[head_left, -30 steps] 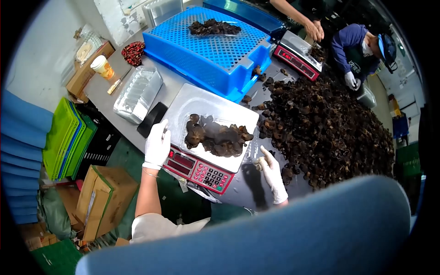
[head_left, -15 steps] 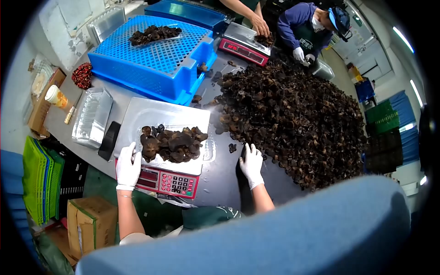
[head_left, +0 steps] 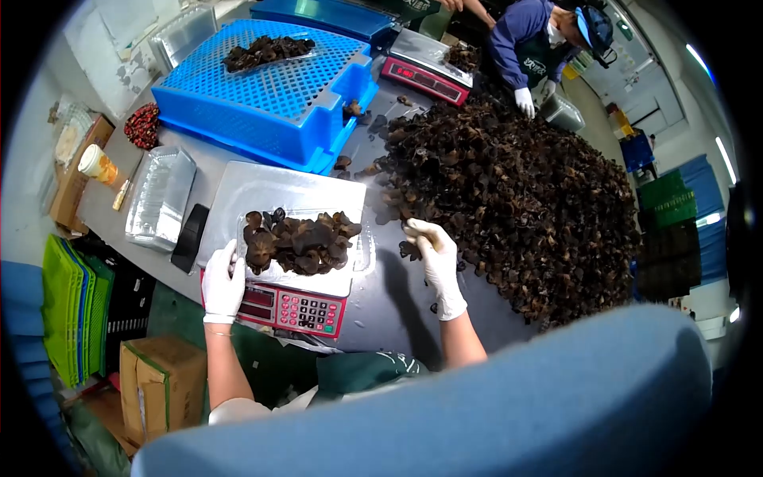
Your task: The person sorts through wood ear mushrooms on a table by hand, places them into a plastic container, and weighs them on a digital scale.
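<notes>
A clear plastic tray (head_left: 357, 256) of brown wood ear mushrooms (head_left: 306, 241) sits on the metal plate of a red digital scale (head_left: 308, 312). My left hand (head_left: 223, 288), in a white glove, rests at the scale's left edge beside the tray corner, its fingers stretched and slightly apart. Right of the scale, my gloved right hand (head_left: 437, 266) is raised over the table with thumb and fingertips pinched on a dark wood ear piece (head_left: 409, 250). A large heap of wood ears (head_left: 524, 207) lies just beyond that hand.
An upturned blue crate (head_left: 254, 95) bears another filled tray (head_left: 269, 53). Stacked clear trays (head_left: 160, 199) and a paper cup (head_left: 97, 165) stand on the left. Across the heap are a second scale (head_left: 427, 79) and a co-worker (head_left: 540, 52) in white gloves.
My right hand has lifted from the table beside the heap and now pinches a wood ear piece. My left hand stays by the tray. The other person's hands have drawn back from the far scale.
</notes>
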`<state>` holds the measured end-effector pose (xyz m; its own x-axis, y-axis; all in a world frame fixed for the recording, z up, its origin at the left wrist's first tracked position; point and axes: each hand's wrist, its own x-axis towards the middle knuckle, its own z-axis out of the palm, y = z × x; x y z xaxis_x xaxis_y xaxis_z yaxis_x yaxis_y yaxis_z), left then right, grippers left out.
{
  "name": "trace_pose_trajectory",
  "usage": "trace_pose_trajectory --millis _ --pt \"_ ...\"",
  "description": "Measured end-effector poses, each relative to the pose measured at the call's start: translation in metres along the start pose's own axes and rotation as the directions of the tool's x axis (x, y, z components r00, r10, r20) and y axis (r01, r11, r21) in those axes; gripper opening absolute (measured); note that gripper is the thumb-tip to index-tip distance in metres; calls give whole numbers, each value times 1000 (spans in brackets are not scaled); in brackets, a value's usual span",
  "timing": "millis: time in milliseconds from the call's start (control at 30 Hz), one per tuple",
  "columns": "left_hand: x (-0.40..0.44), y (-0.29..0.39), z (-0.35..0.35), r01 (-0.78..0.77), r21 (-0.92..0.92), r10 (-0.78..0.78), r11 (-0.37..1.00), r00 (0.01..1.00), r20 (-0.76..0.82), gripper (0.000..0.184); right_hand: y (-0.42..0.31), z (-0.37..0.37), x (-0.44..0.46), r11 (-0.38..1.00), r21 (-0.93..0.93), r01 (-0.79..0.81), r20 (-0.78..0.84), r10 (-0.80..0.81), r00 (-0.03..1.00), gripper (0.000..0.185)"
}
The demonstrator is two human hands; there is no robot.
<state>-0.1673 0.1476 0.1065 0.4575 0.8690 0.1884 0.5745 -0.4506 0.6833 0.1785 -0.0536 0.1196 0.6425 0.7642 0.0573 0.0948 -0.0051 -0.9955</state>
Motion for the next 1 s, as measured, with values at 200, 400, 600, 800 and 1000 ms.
trace_pose_trajectory --millis 200,400,600,800,1000 --pt "-4 -2 -1 -16 -36 15 999 1000 -25 35 -47 83 9 985 113 128 212 -150 966 27" --pt "-7 4 -7 32 -85 -36 996 998 -47 36 -37 89 2 958 -13 286 297 -269 916 27" --pt "-3 -2 -14 31 -94 -41 995 994 -104 34 -18 32 7 997 23 77 -86 -75 993 23" --pt "2 -5 -23 42 -67 -53 997 983 -178 33 14 10 -17 999 -44 -4 -42 2 999 18" --pt "0 -6 -26 17 -41 -26 999 976 -217 33 4 20 -31 925 -332 187 160 -140 977 21"
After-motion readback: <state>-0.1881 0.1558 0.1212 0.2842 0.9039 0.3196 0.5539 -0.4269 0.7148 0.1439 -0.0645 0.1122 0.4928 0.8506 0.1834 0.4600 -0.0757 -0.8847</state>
